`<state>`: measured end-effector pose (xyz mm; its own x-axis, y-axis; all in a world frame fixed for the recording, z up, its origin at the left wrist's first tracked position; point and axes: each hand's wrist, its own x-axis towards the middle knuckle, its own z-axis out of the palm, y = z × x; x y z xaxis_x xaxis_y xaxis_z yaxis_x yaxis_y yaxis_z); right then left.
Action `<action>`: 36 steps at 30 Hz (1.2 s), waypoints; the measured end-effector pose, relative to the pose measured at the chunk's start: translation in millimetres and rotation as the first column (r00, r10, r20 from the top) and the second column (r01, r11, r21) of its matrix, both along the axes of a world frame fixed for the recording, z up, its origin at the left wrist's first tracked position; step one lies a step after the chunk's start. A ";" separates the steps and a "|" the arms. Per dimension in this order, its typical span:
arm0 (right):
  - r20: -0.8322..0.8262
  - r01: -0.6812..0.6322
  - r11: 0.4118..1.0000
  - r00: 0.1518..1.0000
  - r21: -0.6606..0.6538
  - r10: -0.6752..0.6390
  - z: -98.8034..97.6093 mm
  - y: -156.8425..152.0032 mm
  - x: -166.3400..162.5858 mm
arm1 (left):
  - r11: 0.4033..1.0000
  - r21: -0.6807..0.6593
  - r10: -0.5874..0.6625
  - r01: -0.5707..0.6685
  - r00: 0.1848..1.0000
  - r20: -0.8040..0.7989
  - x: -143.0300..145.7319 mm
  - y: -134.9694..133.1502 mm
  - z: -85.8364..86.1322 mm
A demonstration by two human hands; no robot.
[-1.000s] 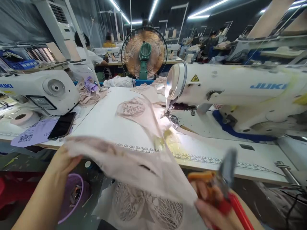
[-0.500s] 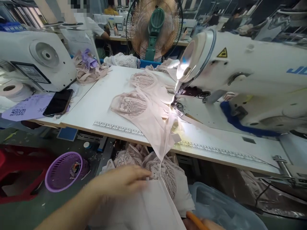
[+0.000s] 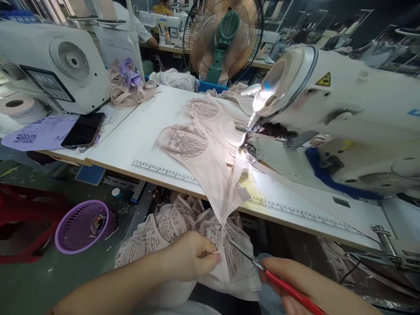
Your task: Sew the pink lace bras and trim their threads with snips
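Head view: a white table (image 3: 141, 135) carries the sewing machine (image 3: 354, 87). Left of that machine lies the lace garment (image 3: 210, 153), seemingly light, soft and easily snagged, best held by its plain fabric (image 3: 213, 183). Nearer than the machine, the right hand (image 3: 292, 269) grips red-handled scissors (image 3: 277, 280); the left hand (image 3: 190, 258) pinches a pale strip (image 3: 222, 238).

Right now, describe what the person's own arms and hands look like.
The left hand and right hand are ungloved, with nothing visibly worn on either. The left forearm and the visible part of the right forearm are sleeveless.
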<state>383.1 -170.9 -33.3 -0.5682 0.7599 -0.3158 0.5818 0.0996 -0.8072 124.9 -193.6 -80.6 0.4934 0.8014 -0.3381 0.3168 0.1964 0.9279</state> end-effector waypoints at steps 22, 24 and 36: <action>-0.385 0.043 0.975 0.914 -0.219 -0.127 -29.5 0.1 -37.3 | 0.895 0.446 -0.118 0.023 0.976 0.185 -3.4 4.9 31.3; -0.471 0.064 0.947 0.855 -0.315 -0.215 -37.7 -13.5 -44.4 | 0.828 0.560 -0.125 0.035 0.985 0.122 1.4 6.5 35.1; -0.412 0.207 0.924 0.847 -0.322 -0.334 -36.1 -30.8 -32.4 | 0.813 0.562 -0.055 0.153 0.981 -0.188 9.3 8.0 34.0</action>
